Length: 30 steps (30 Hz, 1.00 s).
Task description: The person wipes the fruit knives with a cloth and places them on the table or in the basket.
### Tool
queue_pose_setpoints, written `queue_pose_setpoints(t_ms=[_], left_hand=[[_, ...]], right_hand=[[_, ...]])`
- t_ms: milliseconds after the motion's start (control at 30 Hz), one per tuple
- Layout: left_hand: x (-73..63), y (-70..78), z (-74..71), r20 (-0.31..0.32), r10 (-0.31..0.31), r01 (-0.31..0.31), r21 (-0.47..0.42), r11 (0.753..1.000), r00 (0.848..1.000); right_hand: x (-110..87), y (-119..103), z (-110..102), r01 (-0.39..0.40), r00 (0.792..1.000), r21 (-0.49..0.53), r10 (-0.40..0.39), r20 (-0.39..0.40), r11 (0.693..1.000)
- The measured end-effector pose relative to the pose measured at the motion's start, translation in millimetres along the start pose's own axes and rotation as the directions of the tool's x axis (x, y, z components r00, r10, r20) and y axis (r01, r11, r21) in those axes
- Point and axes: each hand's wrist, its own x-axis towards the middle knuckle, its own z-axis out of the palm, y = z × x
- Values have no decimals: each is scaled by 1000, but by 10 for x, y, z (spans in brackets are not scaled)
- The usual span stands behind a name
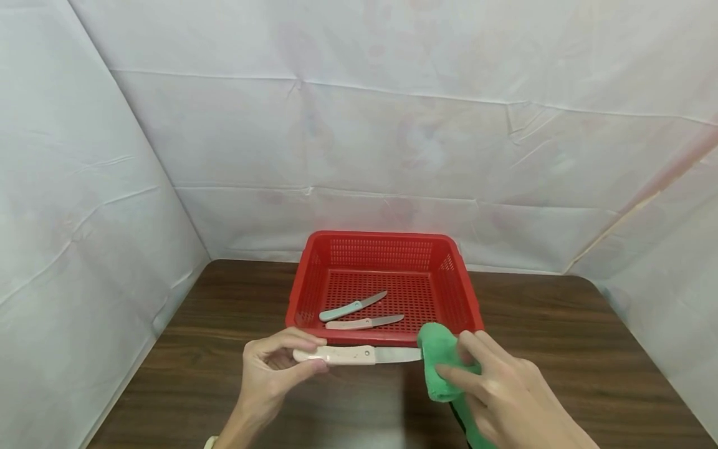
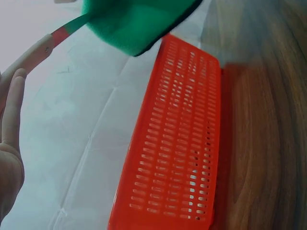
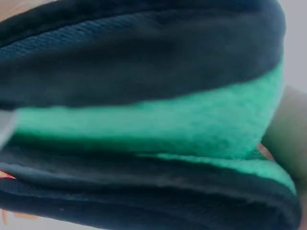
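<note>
In the head view my left hand [image 1: 275, 368] grips a knife [image 1: 348, 355] by its cream handle, the blade level and pointing right. My right hand [image 1: 505, 386] pinches a folded green cloth [image 1: 440, 368] around the tip end of that blade, so the tip is hidden. Dark edging runs along the cloth [image 3: 144, 122] in the right wrist view, with a bit of blade at the left edge. The left wrist view shows the knife handle [image 2: 33, 57] along my fingers and the blade meeting the cloth [image 2: 134, 24].
Just beyond my hands stands a red plastic basket [image 1: 381, 236] with slotted walls. Inside it lie a knife with a light blue handle [image 1: 341, 310] and one with a pale pink handle [image 1: 349, 324]. The dark wood table [image 1: 235, 299] is backed by white sheeting [image 1: 392, 137].
</note>
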Motion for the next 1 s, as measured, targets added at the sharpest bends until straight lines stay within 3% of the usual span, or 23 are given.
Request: queue_pose_setpoints(t_ms=[267, 433, 667, 1000], left_hand=[[-4, -13, -15, -52, -37, 42, 93, 995, 998], [-6, -28, -21, -54, -65, 70, 106, 992, 996], [3, -67, 17, -35, -74, 77, 91, 993, 997], [45, -58, 83, -22, -98, 99, 91, 991, 995]], right_hand=[[18, 80, -44, 35, 986, 1, -35, -161, 999], [102, 75, -102, 63, 971, -3, -62, -229, 998], [230, 3, -130, 66, 974, 12, -62, -219, 998], [334, -130, 4, 130, 975, 28, -123, -183, 991]])
